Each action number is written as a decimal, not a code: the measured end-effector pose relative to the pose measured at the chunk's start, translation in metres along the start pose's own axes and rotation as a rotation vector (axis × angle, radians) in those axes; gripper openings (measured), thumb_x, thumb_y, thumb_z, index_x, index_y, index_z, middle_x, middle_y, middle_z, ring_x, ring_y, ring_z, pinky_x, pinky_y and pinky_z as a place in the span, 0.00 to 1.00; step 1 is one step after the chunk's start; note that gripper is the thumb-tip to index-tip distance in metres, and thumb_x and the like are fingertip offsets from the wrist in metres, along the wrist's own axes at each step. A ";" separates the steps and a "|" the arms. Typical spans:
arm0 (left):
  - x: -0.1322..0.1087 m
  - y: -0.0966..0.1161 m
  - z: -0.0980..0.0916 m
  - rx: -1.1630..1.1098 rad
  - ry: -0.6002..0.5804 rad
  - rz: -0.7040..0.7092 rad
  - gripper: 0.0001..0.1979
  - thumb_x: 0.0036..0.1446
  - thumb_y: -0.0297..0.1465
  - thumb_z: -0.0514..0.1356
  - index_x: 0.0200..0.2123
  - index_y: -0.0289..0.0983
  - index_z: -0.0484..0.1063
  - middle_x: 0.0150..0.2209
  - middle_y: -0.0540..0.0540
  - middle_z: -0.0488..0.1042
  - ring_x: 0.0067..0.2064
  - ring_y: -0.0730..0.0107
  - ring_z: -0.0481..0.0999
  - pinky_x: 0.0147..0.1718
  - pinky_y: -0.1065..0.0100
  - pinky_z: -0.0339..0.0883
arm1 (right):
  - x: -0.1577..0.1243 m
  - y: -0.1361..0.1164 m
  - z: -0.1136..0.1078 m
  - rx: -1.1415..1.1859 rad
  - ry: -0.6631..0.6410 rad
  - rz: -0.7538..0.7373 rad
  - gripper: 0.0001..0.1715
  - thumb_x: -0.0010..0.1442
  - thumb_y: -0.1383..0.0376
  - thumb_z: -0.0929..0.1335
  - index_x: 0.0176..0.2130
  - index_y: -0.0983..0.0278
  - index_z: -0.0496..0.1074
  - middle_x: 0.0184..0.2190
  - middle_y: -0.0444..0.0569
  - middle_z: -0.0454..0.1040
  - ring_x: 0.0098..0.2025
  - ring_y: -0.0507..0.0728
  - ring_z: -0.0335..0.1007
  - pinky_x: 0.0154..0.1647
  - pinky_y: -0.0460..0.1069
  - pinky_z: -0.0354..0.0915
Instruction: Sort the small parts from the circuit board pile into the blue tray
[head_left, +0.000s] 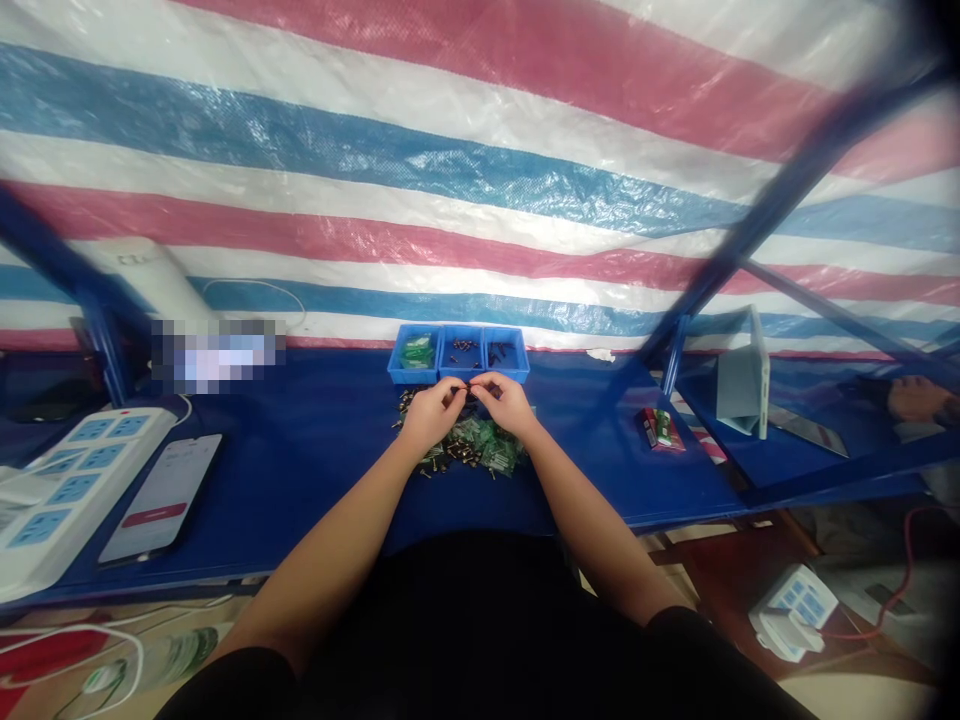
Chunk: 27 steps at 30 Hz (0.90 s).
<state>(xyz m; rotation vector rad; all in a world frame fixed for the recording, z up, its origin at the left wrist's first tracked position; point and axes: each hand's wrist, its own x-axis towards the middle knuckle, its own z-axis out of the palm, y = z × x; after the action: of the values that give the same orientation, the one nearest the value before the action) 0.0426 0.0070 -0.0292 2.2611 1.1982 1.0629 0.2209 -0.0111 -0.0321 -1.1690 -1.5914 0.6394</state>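
Observation:
My left hand (435,412) and my right hand (504,402) meet over the middle of the blue table, fingertips pinched close together. Between them is a small dark piece (469,388), too small to make out. Below and around the hands spreads a pile of small green plastic packets (480,440) mixed with brass-and-black small parts (454,452). Just beyond my fingers stand three joined blue bins. The left bin (413,376) holds green packets, the middle bin (461,374) a few brass-and-dark parts, and the right bin (510,374) dark pieces.
Left on the table lie a phone (161,500) and a large white power strip (90,490). A small red box (660,430) sits at right, near the blue frame post (675,355). Past it are a tablet in a case (742,385) and another person's hand (919,398). Striped sheeting (480,180) hangs behind.

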 end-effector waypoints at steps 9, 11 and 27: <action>0.001 0.001 -0.003 -0.022 0.024 -0.006 0.14 0.63 0.40 0.52 0.43 0.40 0.73 0.24 0.52 0.72 0.25 0.73 0.69 0.28 0.73 0.59 | 0.000 0.001 0.001 0.048 0.041 0.008 0.15 0.57 0.56 0.69 0.41 0.62 0.76 0.38 0.50 0.77 0.39 0.56 0.73 0.37 0.50 0.67; 0.002 0.001 -0.002 -0.015 0.025 -0.003 0.14 0.63 0.40 0.52 0.43 0.40 0.73 0.24 0.52 0.72 0.25 0.74 0.69 0.29 0.73 0.59 | 0.000 0.002 0.001 0.065 0.053 0.011 0.16 0.56 0.56 0.70 0.42 0.62 0.76 0.37 0.50 0.78 0.38 0.56 0.73 0.36 0.50 0.68; 0.002 0.002 -0.003 -0.018 0.070 -0.016 0.13 0.62 0.38 0.55 0.41 0.40 0.75 0.25 0.52 0.74 0.25 0.75 0.69 0.29 0.74 0.60 | 0.001 0.006 0.001 0.127 0.077 0.031 0.16 0.54 0.57 0.72 0.41 0.62 0.77 0.37 0.51 0.80 0.37 0.57 0.76 0.37 0.51 0.70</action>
<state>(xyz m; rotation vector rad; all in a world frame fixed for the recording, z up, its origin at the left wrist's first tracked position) 0.0419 0.0077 -0.0246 2.2139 1.2268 1.1515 0.2220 -0.0078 -0.0369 -1.1125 -1.4489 0.6973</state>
